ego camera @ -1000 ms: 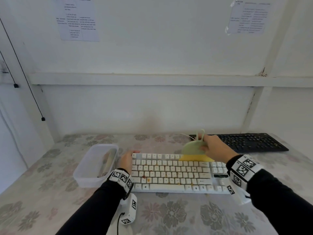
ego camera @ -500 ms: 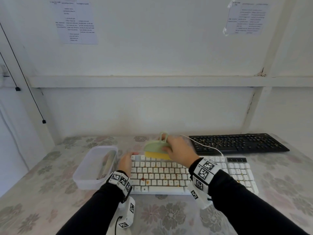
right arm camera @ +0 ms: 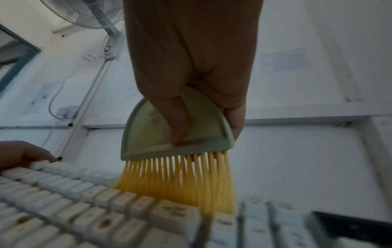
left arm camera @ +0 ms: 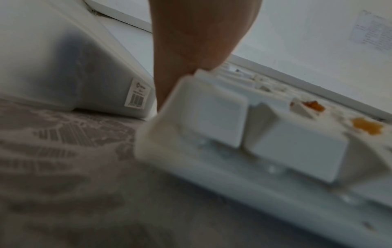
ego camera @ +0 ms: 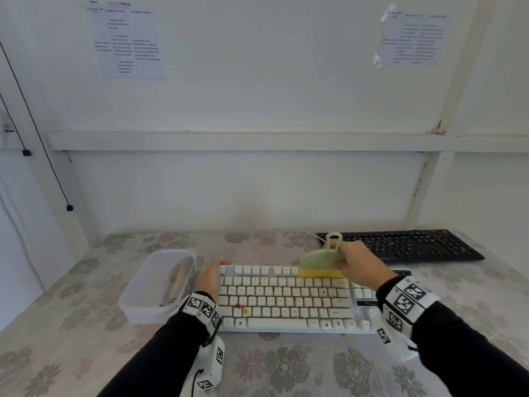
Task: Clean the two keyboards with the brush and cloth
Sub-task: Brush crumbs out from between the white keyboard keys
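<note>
White keyboard (ego camera: 289,299) sits near the desk's (ego camera: 86,353) front edge, roughly centred, long side parallel to that edge; orange-brown stains on several keys in the middle rows. Left hand (ego camera: 210,277) is at the keyboard's left end, thumb over the far-left corner; left wrist view shows a finger (left arm camera: 197,38) down against that end, so the left grip is curled round the keyboard's edge. Right hand (ego camera: 362,267) is over the keyboard's far-right part, grip pinching the brush (ego camera: 320,260): thumb (right arm camera: 176,117) flat on the pale green head, other fingers behind it. Yellow bristles (right arm camera: 180,182) point down and touch the top key rows; the looped handle end sticks up past the hand. Just left of the keyboard, beside the left hand, is a translucent plastic tub (ego camera: 156,285) with something in it, contents unclear. Black keyboard (ego camera: 400,245) lies at the desk's far right, by the wall, apart from the white one. A thin white cable (ego camera: 315,235) runs near its left end. Cloth: can't identify it.
</note>
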